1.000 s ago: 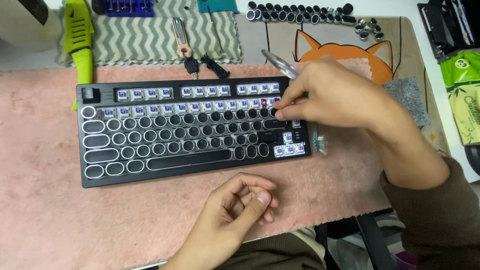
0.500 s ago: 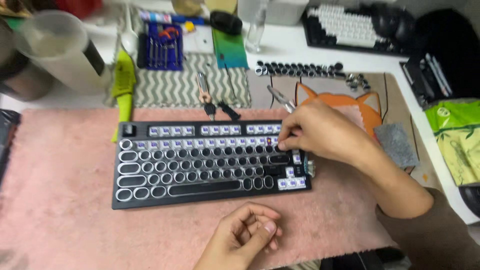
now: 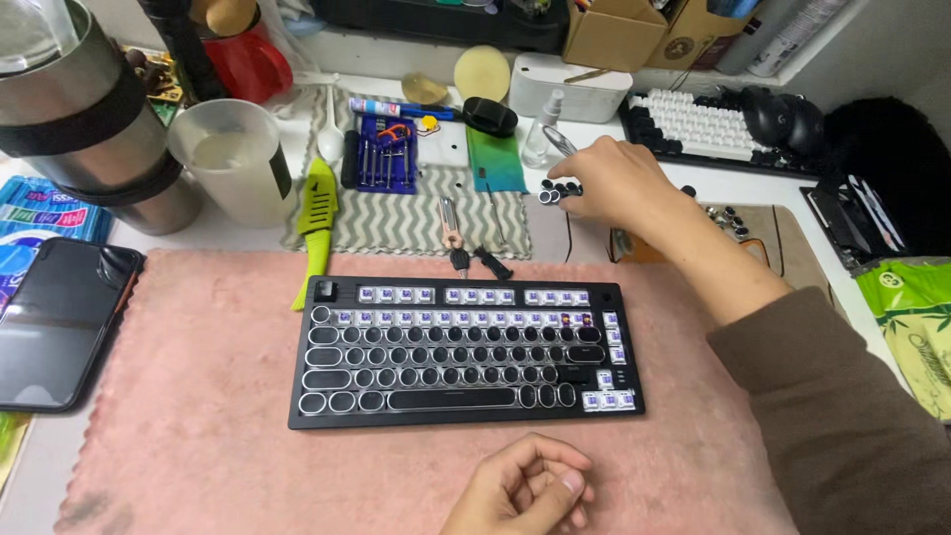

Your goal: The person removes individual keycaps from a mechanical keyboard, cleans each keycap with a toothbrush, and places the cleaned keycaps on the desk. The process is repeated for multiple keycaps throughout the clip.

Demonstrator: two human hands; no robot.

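Looking down from the head camera, a black mechanical keyboard with round black keycaps is seen lying flat on a pink fuzzy mat spread over the worktop. Bare purple-and-white switches are left exposed along its top rows and at its right edge.

The right hand has been lifted off the keyboard's right side, where it rested a second ago, and is now stretched well beyond it to a row of loose round black keycaps on the white worktop behind. Its fingers are curled down over the end of that row and touch it; whether a cap is pinched in the grip cannot be told. From this shift, work is judged to have passed from seating a cap to fetching another.

The left hand is held near the bottom edge, below the keyboard, fingers loosely curled together into a soft fist with nothing seen in it, much as before.

Around these, a grey zigzag-patterned cloth, a blue case of small screwdrivers, a lime-green plastic tool, a translucent plastic cup, a black phone and a second keyboard with white keys are laid out.
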